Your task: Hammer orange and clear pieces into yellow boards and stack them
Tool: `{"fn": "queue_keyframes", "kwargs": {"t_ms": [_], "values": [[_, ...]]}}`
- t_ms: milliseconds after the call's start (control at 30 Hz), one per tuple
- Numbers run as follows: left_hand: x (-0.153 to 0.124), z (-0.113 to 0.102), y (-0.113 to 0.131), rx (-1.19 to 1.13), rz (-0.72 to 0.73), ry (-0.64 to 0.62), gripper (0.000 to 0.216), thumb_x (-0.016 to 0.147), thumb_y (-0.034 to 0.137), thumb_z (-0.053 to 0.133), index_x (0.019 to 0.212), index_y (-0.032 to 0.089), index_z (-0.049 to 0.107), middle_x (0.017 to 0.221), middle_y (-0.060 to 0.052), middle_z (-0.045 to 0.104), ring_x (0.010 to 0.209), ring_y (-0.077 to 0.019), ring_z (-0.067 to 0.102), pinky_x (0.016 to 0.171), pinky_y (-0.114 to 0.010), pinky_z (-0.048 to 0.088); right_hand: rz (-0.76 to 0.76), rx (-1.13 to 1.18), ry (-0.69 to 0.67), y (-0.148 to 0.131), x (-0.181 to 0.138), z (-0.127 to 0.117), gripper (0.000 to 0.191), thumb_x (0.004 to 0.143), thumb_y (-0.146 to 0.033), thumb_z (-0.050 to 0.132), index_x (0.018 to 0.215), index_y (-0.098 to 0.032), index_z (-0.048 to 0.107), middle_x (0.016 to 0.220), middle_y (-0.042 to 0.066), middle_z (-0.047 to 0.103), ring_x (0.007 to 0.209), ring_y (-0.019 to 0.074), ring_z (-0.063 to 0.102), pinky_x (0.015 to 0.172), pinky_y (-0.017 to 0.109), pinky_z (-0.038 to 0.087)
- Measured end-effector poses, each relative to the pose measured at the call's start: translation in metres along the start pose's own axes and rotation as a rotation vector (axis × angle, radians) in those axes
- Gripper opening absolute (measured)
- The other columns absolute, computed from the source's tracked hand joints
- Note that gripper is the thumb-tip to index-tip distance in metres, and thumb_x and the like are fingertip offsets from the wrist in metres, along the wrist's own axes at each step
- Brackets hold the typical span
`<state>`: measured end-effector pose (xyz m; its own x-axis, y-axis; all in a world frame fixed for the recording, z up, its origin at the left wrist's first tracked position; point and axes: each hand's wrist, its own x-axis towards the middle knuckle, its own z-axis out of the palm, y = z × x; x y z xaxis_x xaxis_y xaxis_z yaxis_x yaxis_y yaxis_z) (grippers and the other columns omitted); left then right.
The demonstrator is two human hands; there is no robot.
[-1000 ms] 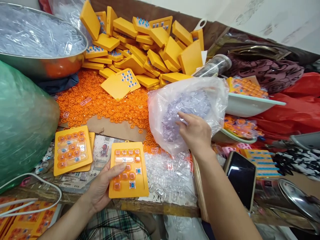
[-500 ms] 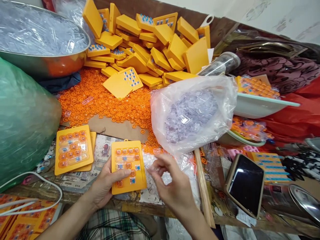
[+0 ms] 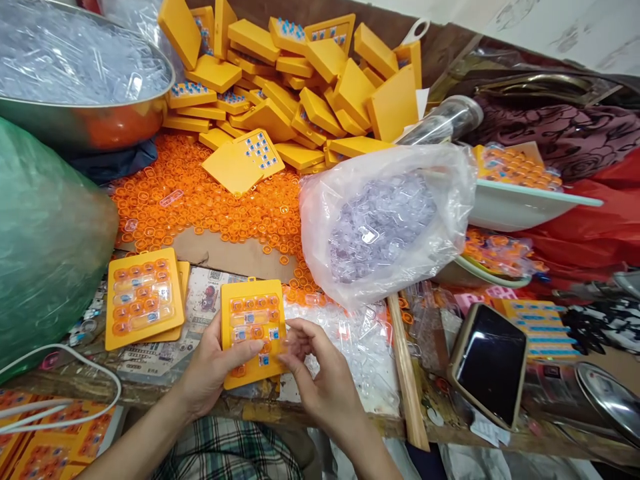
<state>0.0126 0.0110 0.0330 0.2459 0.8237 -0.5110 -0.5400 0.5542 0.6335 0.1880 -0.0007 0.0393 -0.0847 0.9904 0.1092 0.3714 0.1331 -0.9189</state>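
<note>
1 second after reaching to the plastic bag, the right hand is at the right edge of the yellow keypad panel, beside 2 uncapped blue switches; work apparently turns from bag to panel. The panel, over the near edge of the workbench, is clamped at lower left by the left hand, thumb across its face. Whether the right fingertips grip a piece cannot be told.
</note>
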Motion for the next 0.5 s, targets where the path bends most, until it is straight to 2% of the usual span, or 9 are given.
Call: {"fn": "queue_keyframes", "kwargs": {"t_ms": [200,367,433,500], "values": [[-0.001,-0.001,-0.007,0.001,0.003,-0.016,0.071,0.064,0.026,0.085,0.127,0.016,0.052,0.107,-0.013,0.073,0.092,-0.0262,0.071,0.081,-0.036,0.058,0.011,0.078,0.127,0.004,-0.001,0.015,0.017,0.082,-0.016,0.068,0.094,-0.028,0.071,0.087,0.002,0.066,0.08,0.0178,0.062,0.072,0.031,0.052],[-0.002,-0.006,-0.011,0.056,0.062,-0.009,0.057,0.065,0.025,0.084,0.114,0.015,0.057,0.104,-0.01,0.073,0.088,-0.022,0.071,0.08,-0.033,0.058,0.088,0.157,0.106,0.002,0.004,0.011,0.017,0.077,-0.019,0.074,0.089,-0.03,0.077,0.087,0.002,0.059,0.084,0.0176,0.059,0.076,0.031,0.051],[-0.003,-0.007,-0.012,0.086,0.092,0.007,0.052,0.065,0.026,0.083,0.11,0.015,0.059,0.101,-0.009,0.074,0.087,-0.022,0.071,0.078,-0.033,0.058,0.146,0.208,0.1,0.002,0.006,0.009,0.015,0.073,-0.023,0.077,0.087,-0.027,0.075,0.092,0.003,0.058,0.088,0.0178,0.058,0.079,0.032,0.052],[-0.005,-0.007,-0.012,0.125,0.122,0.022,0.049,0.065,0.027,0.083,0.106,0.015,0.06,0.098,-0.009,0.074,0.085,-0.0222,0.071,0.077,-0.032,0.058,0.214,0.286,0.07,0.001,0.01,0.008,0.021,0.071,-0.027,0.079,0.089,-0.025,0.068,0.099,0.004,0.06,0.089,0.0177,0.062,0.078,0.032,0.054]]}}
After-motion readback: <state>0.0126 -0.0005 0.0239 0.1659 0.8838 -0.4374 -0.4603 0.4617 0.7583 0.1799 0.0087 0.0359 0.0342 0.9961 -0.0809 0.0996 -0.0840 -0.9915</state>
